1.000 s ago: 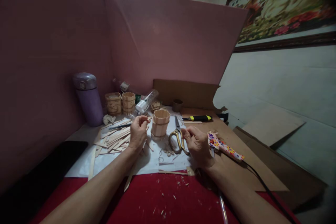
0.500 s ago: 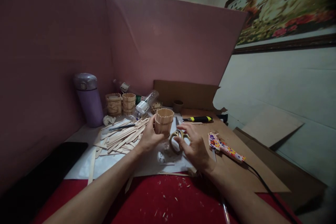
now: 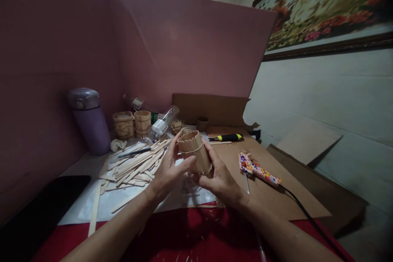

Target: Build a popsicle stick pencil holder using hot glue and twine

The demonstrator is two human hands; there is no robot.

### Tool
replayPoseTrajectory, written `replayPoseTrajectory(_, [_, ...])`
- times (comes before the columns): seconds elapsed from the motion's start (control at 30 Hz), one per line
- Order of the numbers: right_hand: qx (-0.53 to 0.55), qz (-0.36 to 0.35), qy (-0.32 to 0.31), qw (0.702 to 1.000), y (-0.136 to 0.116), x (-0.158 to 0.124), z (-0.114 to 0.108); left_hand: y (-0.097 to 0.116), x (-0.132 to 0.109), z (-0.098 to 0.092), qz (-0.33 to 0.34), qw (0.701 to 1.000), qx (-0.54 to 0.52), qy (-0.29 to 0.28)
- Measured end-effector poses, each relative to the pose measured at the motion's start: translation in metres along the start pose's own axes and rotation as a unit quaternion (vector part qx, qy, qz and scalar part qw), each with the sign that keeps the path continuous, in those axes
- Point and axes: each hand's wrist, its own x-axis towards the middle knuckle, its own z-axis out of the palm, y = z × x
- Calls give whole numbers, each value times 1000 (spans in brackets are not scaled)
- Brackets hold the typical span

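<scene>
So the craft-stick cup [image 3: 195, 154] is up in both hands over the white sheet [image 3: 82, 208], tilted with its mouth toward the upper left. Left hand [image 3: 170, 170] has it by the near-left side, thumb across the front; right hand [image 3: 220, 177] is curled round the right side and lower end. Both are closed on it, so a good bit of the wall and base is covered, and you can't see down to the bottom.

Something tan and coiled [image 3: 186, 130] peeks over the rim, can't tell what. Sheet's middle is mostly blocked by hands. The framed picture [image 3: 325, 16] gets cut off on the right, and the black thing [image 3: 46, 200] at left is too dark to make out.

Counts: two more stick cups [image 3: 142, 123] at the back, one purple tumbler [image 3: 92, 127], one flowery glue gun [image 3: 258, 170], one black-and-yellow knife handle [image 3: 229, 137], one small brown pot [image 3: 202, 124]. At least two clear bottles [image 3: 166, 120], one partly hidden. Loose craft sticks [image 3: 138, 168]? Too overlapped to count.
</scene>
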Motion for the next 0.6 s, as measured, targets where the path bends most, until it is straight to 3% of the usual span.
replayPoseTrajectory(0.6, [-34,26,-13,999,-2,-2,-1,-5,1,-4,-35,998,-32,47])
